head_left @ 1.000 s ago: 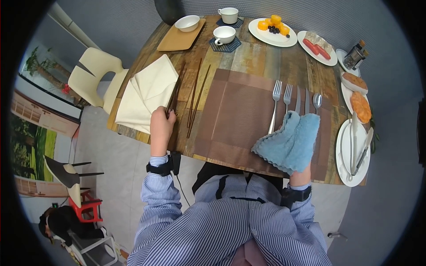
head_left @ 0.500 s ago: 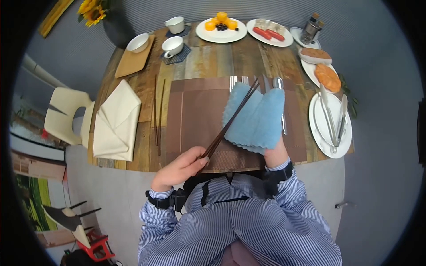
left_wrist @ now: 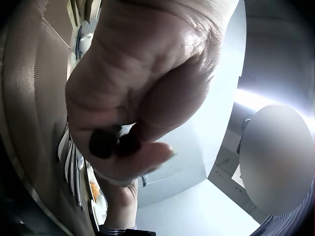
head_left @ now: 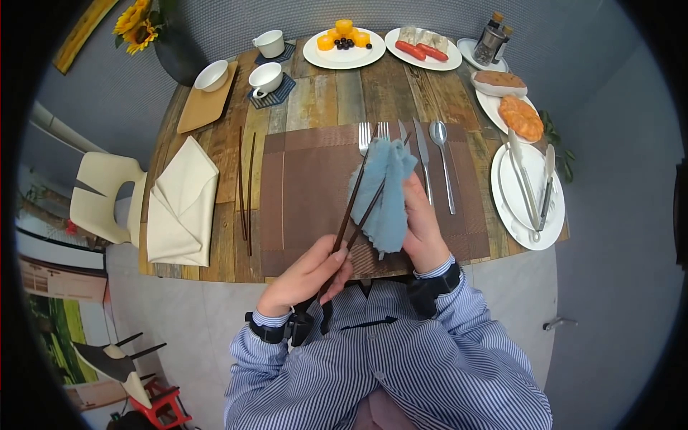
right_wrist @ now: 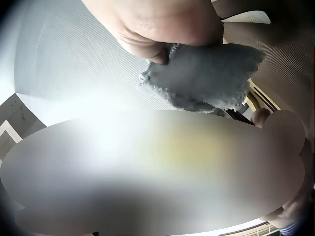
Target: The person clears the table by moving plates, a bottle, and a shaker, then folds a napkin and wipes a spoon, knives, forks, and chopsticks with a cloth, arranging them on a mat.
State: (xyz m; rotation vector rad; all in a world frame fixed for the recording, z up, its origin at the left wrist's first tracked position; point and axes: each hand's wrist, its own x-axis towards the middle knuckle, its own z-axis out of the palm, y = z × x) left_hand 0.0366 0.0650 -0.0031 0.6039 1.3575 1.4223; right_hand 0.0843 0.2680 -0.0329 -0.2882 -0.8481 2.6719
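Note:
In the head view my left hand (head_left: pixel 307 275) grips two dark brown chopsticks (head_left: pixel 356 188) near their lower ends, their tips spread apart. Their thick ends (left_wrist: pixel 103 143) show dark between my fingers in the left wrist view. My right hand (head_left: pixel 423 231) holds a fluffy blue cloth (head_left: pixel 385 215) against the chopsticks; one stick passes along its left side and the other crosses it, with a tip showing above. Thumb and fingers pinch the cloth (right_wrist: pixel 206 73) in the right wrist view. Both hands are over the front of the brown placemat (head_left: pixel 304 190).
Forks (head_left: pixel 364 136), knives (head_left: pixel 421 147) and a spoon (head_left: pixel 443 154) lie on the placemat. To its left are two more chopsticks (head_left: pixel 251 197) and a folded cream napkin (head_left: pixel 183 208). An oval plate with tongs (head_left: pixel 502 208) stands right; cups (head_left: pixel 266 77) and food plates (head_left: pixel 312 57) line the back.
My left hand has lifted two chopsticks from beside the napkin and carried them right to the cloth. My right hand has raised the cloth and folded it narrower against them.

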